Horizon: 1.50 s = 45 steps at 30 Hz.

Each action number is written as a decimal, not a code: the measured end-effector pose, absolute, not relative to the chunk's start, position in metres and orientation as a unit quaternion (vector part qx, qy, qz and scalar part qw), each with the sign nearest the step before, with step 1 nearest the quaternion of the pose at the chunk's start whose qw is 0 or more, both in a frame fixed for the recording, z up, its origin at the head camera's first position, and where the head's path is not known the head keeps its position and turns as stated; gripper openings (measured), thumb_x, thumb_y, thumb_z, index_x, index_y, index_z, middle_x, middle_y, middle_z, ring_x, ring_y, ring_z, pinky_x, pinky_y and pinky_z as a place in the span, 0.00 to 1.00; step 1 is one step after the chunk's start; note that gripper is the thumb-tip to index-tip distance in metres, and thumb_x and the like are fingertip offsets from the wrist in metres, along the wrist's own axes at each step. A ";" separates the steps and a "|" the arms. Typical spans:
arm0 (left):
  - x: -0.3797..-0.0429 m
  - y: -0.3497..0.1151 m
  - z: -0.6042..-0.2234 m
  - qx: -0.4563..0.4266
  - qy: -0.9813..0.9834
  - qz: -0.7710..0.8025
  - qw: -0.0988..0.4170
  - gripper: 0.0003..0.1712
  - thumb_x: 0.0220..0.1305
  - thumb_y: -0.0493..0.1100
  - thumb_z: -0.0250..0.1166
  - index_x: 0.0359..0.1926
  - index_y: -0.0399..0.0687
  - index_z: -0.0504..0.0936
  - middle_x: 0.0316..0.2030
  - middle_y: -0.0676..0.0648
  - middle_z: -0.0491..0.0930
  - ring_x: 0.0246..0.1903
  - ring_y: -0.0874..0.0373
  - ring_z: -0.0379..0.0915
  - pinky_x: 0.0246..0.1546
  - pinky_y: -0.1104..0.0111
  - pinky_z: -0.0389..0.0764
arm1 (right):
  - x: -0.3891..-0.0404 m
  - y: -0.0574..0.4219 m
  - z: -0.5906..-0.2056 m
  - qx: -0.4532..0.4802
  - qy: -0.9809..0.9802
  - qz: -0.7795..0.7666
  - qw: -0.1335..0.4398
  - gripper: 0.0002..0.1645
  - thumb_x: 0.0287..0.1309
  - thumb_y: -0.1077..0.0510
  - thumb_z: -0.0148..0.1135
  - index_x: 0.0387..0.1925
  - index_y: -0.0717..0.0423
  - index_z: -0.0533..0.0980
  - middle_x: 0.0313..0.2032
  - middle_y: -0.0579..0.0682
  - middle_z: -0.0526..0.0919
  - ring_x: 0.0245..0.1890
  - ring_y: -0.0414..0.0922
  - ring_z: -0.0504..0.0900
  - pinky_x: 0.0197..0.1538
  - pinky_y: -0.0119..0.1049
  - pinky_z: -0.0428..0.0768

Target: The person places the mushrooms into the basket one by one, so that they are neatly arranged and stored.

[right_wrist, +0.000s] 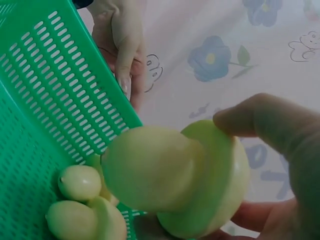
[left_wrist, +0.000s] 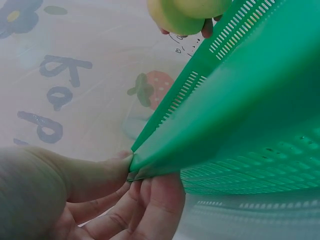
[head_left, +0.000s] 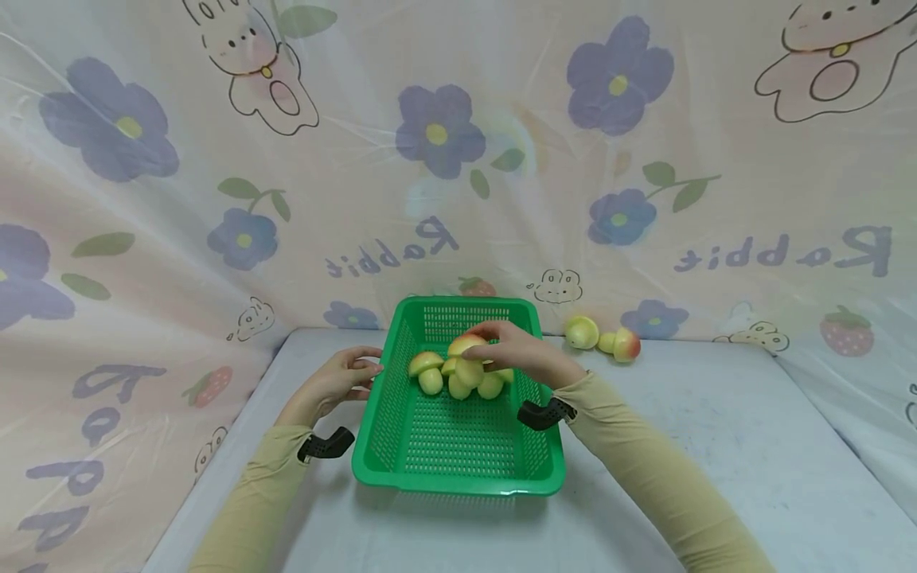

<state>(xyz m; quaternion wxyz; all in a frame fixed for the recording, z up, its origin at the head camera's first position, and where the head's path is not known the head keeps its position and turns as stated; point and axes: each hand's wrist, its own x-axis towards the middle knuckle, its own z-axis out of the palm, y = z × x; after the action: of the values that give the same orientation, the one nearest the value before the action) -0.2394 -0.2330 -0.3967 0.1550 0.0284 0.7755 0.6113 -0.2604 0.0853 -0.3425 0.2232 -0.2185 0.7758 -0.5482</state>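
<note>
Fingers of the right hand (head_left: 526, 354) pinch 1 toy mushroom (right_wrist: 175, 172); under them sit more mushrooms (head_left: 430, 380) in the green basket (head_left: 458, 483). The left hand (head_left: 337, 382) pinches its rim (left_wrist: 155, 164). This looks like filling; next, lower it and let go.

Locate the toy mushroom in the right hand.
In the head view, the held toy mushroom is near picture centre, gripped by the right hand above the green basket, right of the leftmost toy mushroom inside.

The left wrist view's top edge cuts off the yellow-green mushroom-shaped piece (left_wrist: 176, 19).
</note>
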 end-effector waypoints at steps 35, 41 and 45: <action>-0.239 -0.232 -0.399 0.030 0.782 0.605 0.150 0.27 0.70 0.40 0.58 0.66 0.39 0.64 0.39 0.43 0.76 0.30 0.57 0.76 0.31 0.68 0.82 | -0.262 0.032 -0.375 -0.225 0.806 -0.484 0.255 0.31 0.57 0.52 0.63 0.60 0.60 0.71 0.54 0.54 0.75 0.49 0.46 0.76 0.53 0.48 0.77; -0.238 -0.231 -0.399 0.030 0.778 0.609 0.151 0.27 0.70 0.39 0.58 0.66 0.38 0.64 0.39 0.43 0.77 0.30 0.57 0.76 0.31 0.67 0.82 | -0.262 0.025 -0.380 -0.230 0.813 -0.471 0.254 0.27 0.57 0.51 0.62 0.55 0.60 0.73 0.49 0.51 0.76 0.40 0.44 0.75 0.50 0.51 0.76; -0.238 -0.232 -0.399 0.033 0.778 0.609 0.150 0.27 0.70 0.40 0.58 0.66 0.38 0.63 0.39 0.43 0.77 0.30 0.57 0.76 0.32 0.67 0.83 | -0.263 0.022 -0.384 -0.230 0.807 -0.479 0.257 0.24 0.56 0.51 0.63 0.52 0.60 0.74 0.45 0.51 0.77 0.36 0.44 0.74 0.48 0.51 0.76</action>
<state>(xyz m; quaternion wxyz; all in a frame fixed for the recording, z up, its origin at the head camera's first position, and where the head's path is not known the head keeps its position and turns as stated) -0.2380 -0.2316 -0.3989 0.1502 0.0330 0.7779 0.6093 -0.2632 0.0222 -0.3843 0.2566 -0.2302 0.8071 -0.4794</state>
